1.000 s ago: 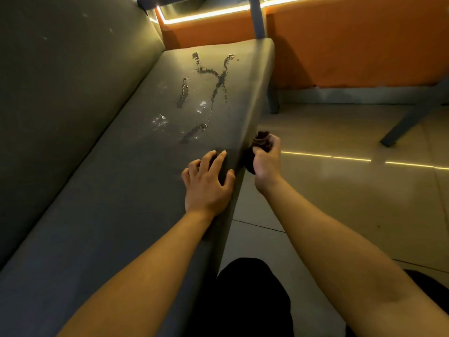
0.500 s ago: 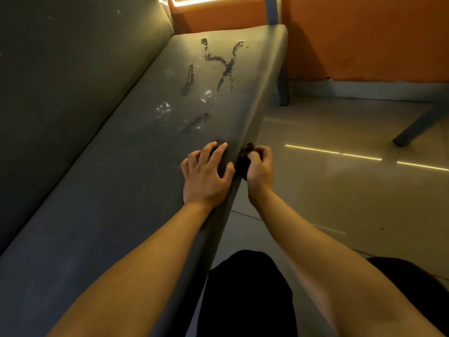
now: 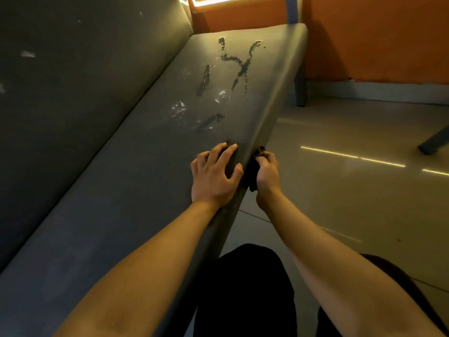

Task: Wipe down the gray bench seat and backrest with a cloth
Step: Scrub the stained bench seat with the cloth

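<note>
A: The gray padded backrest (image 3: 73, 81) shows pale specks; why does the left hand (image 3: 213, 177) lie flat on the gray cushioned bench seat (image 3: 116, 203)?
B: Bracing, probably: fingers straight, holding nothing (wet streaks (image 3: 243, 66) wait farther along)
A: And the dark bunched cloth (image 3: 252, 177)?
B: Against the seat's front edge, the right hand (image 3: 267, 175) curled around it, likely wiping that edge

The gray seat (image 3: 116, 215) runs from lower left to upper centre. Dark streaks (image 3: 239, 66) and white flecks (image 3: 178, 109) lie on it in the upper centre. At mid-frame the left hand (image 3: 212, 176) rests flat near its front edge, where a cloth (image 3: 252, 176) touches.
</note>
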Tool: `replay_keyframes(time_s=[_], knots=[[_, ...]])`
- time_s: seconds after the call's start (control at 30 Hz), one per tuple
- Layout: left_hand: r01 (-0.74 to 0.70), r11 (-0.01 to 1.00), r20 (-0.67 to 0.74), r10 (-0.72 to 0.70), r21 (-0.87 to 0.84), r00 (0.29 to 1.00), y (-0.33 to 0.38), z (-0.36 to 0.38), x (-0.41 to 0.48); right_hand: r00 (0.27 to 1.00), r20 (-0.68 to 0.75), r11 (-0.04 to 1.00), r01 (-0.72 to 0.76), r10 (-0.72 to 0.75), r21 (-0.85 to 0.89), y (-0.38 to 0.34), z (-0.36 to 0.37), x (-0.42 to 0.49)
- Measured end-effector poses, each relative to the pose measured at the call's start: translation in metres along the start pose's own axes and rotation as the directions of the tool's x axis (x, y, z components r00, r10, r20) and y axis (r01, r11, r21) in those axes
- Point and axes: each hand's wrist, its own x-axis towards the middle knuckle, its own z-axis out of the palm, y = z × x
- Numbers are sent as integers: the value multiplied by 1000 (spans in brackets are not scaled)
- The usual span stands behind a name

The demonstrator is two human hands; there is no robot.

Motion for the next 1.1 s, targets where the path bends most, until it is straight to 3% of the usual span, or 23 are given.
replay_keyframes(time_s=[0.27,0.47,0.63,0.77,0.9,1.1], knots=[[9,1000,70,-9,-2,997,-1,-13,10,991,-42,992,125,-124,20,-61,2,32],[-145,989,-114,144,-4,983,-6,-6,43,996,-52,998,68,-69,-18,-39,3,89],[-129,991,-2,129,-40,992,0,5,59,991,-114,994,80,-71,78,-29,15,41],[-102,993,34,104,-56,994,-1,4,58,985,-154,997,82,-80,6,-24,14,22],[-94,994,40,96,-55,995,-2,4,55,954,-207,977,210,-215,-49,-47,11,49],[-88,995,41,89,-42,995,0,6,55,984,-131,990,127,-118,60,-56,23,63]])
